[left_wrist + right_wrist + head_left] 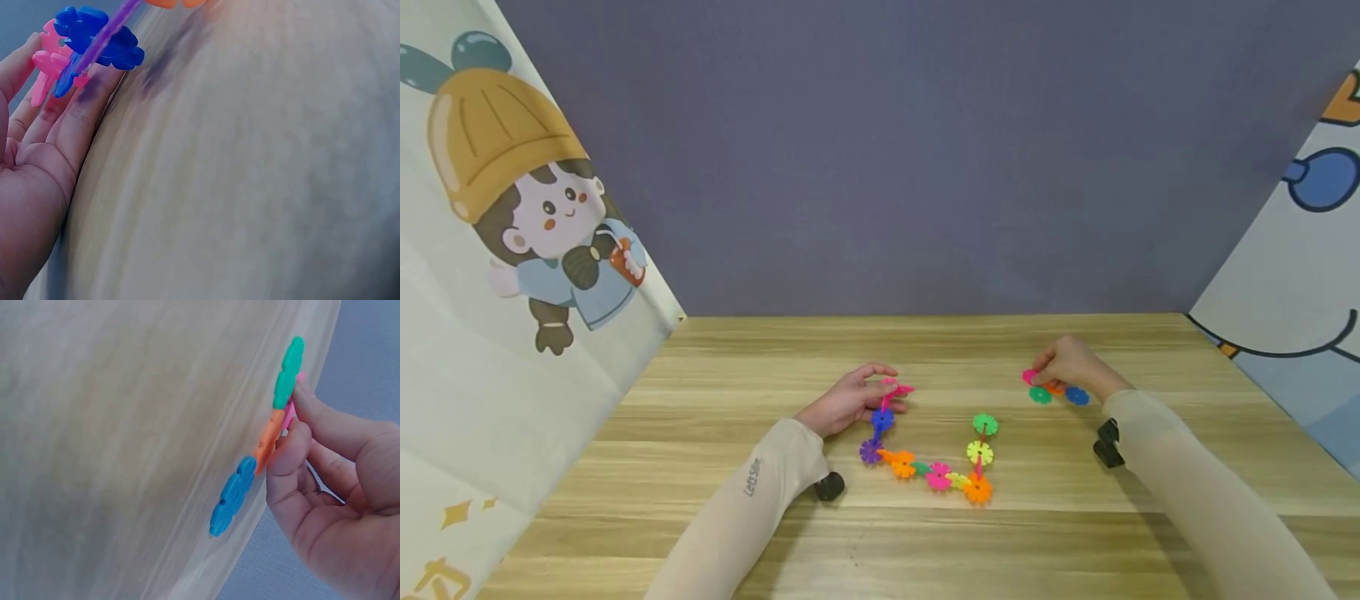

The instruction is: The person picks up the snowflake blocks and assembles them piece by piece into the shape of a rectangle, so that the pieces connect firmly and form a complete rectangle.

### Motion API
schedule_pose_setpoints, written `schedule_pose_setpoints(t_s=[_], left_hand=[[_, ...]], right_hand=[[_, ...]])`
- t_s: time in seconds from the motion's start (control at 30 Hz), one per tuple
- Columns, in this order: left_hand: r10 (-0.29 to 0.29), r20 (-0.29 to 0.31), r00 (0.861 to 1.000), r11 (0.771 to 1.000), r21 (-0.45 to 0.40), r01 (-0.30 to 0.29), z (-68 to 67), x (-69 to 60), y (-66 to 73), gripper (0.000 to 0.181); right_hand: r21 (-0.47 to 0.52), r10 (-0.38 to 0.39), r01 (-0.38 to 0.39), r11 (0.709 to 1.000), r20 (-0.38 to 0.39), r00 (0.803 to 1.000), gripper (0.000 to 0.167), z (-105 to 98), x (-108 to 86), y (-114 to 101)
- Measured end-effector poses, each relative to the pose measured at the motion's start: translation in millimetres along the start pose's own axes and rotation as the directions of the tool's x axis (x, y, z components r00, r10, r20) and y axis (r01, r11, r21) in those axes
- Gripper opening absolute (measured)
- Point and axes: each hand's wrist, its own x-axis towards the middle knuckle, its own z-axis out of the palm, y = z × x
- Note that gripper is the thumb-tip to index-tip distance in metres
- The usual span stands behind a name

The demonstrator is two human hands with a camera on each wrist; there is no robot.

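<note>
L fingers point(78, 125) grip chain point(938, 476), R fingers point(290, 453) pink pc point(1029, 377).

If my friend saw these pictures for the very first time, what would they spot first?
Probably the bright chain of flower pieces, curving like a U on the wooden table, its pink end in the left hand. Next, the right hand, pinching a pink piece beside green, orange and blue ones. Then the big cartoon figure on the left.

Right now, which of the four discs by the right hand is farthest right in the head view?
The blue disc, the only blue one there; the orange disc, green disc and pink disc lie left of it.
</note>
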Motion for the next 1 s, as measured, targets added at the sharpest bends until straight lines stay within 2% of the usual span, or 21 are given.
schedule_pose_setpoints(t_s=[0.37,0.57,0.8,1.0], left_hand=[[0.004,-0.016,1.000,1.000,-0.016,-0.004,-0.9,4.0,-1.2,0.037],[0.001,-0.026,1.000,1.000,-0.023,-0.002,-1.2,6.4,-1.6,0.039],[0.009,-0.011,1.000,1.000,-0.016,-0.009,-0.6,6.5,-1.0,0.040],[0.010,-0.022,1.000,1.000,-0.024,-0.010,-0.7,6.5,-1.2,0.039]], right_hand=[[-0.013,0.007,-0.007,1.000,0.014,1.000,0.023,-2,12.3,2],[-0.055,-0.032,0.030,0.998,-0.024,0.999,0.023,-3,16.0,3],[0.029,-0.042,0.044,0.999,-0.055,0.998,0.016,-1,10.8,-5],[-0.002,-0.093,0.093,0.996,-0.099,0.991,0.018,6,7.9,-15]])
